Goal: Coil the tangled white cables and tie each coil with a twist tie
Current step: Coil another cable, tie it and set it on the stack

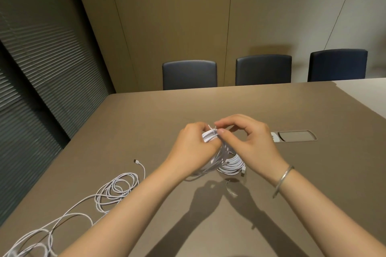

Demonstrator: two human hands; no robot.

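Coil (211,136) gripped by left hand (193,144); right hand (248,137) pinching twist tie (213,128)

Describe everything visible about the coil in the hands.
The coil is a bundle of many thin white cable loops, held tilted above the brown table. The left hand grips its top; the right hand pinches a thin white tie there. A second coil lies just below; contact unclear.

no readable text, no labels, no brand marks, no numbers, no signs on any surface in the head view
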